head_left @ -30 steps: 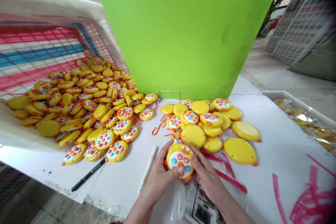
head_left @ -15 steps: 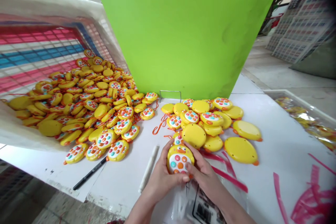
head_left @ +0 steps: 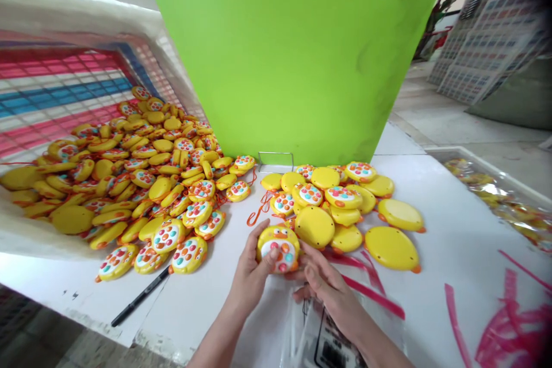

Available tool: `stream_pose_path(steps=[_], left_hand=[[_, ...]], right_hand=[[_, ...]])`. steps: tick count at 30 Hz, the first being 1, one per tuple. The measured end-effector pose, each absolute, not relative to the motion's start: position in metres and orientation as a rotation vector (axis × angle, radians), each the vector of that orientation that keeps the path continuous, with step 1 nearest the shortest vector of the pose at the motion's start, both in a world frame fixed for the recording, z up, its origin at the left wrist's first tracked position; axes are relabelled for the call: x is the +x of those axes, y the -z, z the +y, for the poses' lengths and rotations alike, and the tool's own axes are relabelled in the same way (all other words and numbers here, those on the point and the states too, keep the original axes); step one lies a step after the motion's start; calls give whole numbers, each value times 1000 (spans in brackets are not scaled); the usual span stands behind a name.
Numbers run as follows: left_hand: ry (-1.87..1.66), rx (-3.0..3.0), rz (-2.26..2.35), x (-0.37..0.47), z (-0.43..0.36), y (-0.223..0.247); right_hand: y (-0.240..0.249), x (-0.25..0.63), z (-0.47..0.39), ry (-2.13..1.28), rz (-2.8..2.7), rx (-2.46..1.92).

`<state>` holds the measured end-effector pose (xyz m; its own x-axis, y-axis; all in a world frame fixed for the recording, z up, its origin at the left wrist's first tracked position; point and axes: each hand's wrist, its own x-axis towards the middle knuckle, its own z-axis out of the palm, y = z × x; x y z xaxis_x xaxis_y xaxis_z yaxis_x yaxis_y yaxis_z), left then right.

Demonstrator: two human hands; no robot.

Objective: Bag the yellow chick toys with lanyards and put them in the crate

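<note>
My left hand (head_left: 250, 282) grips a yellow duck-shaped toy (head_left: 280, 250), thumb on its front. Coloured round buttons cover the toy's white belly, and its face points up. At its lower right is my right hand (head_left: 330, 287), with bent, parted fingers; the fingertips lie at or under the toy's edge, partly hidden. Just beyond the hands lies a small heap of the same toys, among them one back side up (head_left: 314, 226). Beneath my right hand is a clear plastic bag (head_left: 338, 351) with black print.
A large pile of duck toys (head_left: 159, 190) spills from a lined crate (head_left: 60, 86) at left. A black marker (head_left: 140, 298) lies nearby. The green board (head_left: 284, 57) stands behind. Pink strips (head_left: 506, 322) and a tray of wrapped items (head_left: 495, 195) are at right.
The toy has moved left and slightly up in my left hand. My right thumb has come off its front. A white pen seen before is now hidden by my left hand and arm.
</note>
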<state>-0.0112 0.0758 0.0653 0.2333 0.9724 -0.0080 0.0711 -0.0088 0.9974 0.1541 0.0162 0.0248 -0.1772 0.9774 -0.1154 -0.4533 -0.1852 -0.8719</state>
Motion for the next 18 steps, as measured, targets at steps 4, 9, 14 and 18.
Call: stream_pose_path(steps=[4,9,14,18], left_hand=[[-1168,1886,1357,-22,117,-59],[-670,2203,1303,-21,158,-50],[-671,2398,1467,14,210,-66],[-501,2415,1493,58,264,-73]], right_hand=[[-22,154,15,-1603,-899,-885],[-24,154,15,-1618,-897,-875],[-20,152,17,-1622,-932,-864],[-17,152,17,-1617,-939,-888]])
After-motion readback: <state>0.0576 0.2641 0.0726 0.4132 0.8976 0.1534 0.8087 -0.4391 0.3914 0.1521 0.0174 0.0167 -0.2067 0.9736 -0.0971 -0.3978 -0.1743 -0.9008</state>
